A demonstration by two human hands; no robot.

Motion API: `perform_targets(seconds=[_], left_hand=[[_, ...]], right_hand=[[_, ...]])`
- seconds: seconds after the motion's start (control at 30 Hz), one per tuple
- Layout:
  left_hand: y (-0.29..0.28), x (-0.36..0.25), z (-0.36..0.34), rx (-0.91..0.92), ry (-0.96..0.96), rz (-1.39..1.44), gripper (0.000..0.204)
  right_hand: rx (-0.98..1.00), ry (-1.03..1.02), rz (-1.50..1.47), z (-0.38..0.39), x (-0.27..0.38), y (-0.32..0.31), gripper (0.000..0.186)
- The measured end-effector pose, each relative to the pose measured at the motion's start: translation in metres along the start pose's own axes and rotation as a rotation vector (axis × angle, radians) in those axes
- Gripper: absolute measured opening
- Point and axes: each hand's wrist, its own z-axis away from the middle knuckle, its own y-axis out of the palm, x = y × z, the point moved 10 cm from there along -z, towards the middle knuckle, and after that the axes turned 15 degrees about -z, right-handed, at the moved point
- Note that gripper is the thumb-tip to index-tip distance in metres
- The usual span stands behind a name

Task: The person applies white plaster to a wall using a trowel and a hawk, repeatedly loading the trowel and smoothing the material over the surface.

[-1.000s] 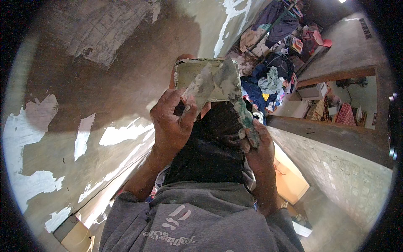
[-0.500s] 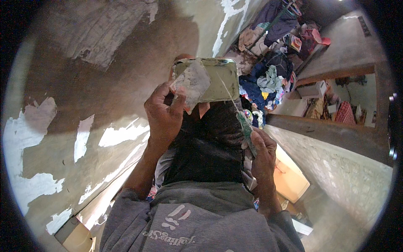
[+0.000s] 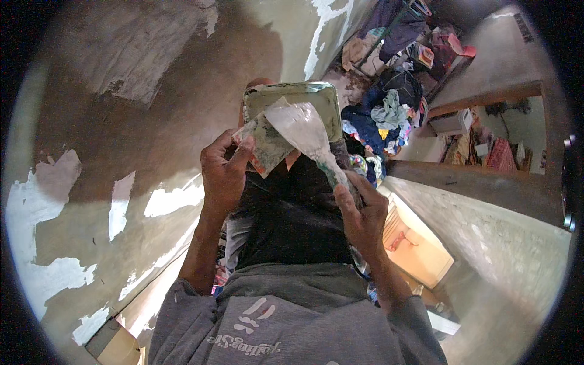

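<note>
My left hand point(image 3: 224, 169) pinches a flat, stained scraper plate point(image 3: 265, 149) by its left edge, thumb on top. In my right hand point(image 3: 365, 213) is a putty knife point(image 3: 299, 126), gripped by its worn green handle. Its wide blade, smeared with whitish material, lies face-up over the plate's upper right part, overlapping it in view. Whether the two press together I cannot tell. Behind both tools is a shallow rectangular tub point(image 3: 328, 100) with a crusted rim and a greenish-grey inside, partly covered by the blades. It is near my knees.
To the left rises a grey wall point(image 3: 140, 146) with white filler patches point(image 3: 55, 274). At the far right a heap of clothes point(image 3: 389, 115) lies beside other clutter. A wall opening point(image 3: 486, 140) shows shelved items, and a pale orange panel point(image 3: 420, 243) stands at lower right.
The putty knife has turned from edge-on to face-up and moved left over the scraper plate. My left hand with the plate has shifted slightly left and down.
</note>
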Motion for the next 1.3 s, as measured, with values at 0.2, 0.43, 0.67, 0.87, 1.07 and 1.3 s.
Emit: perform_targets(seconds=[0.2, 0.43, 0.67, 0.87, 1.07, 1.3], left_hand=[[0.004, 0.014, 0.004, 0.088, -0.126, 0.149, 0.020], [-0.009, 0.042, 0.001, 0.026, -0.207, 0.162, 0.017], [-0.024, 0.005, 0.006, -0.033, -0.006, 0.021, 0.016], [-0.021, -0.058, 0.030, -0.183, 0.646, -0.587, 0.023], [-0.011, -0.062, 0.039, -0.190, 0.892, -0.687, 0.024], [-0.010, -0.066, 0.040, -0.188, 0.942, -0.728, 0.025]], right_hand=[[-0.031, 0.131, -0.264, -0.025, -0.016, 0.001, 0.025], [-0.065, 0.333, -0.521, -0.010, -0.035, -0.015, 0.024], [-0.052, 0.442, -0.531, 0.003, -0.046, -0.038, 0.029], [-0.018, 0.310, -0.412, 0.002, -0.021, -0.062, 0.034], [0.057, 0.290, -0.269, 0.004, -0.015, -0.066, 0.032], [0.080, 0.204, -0.161, 0.001, -0.008, -0.062, 0.032]])
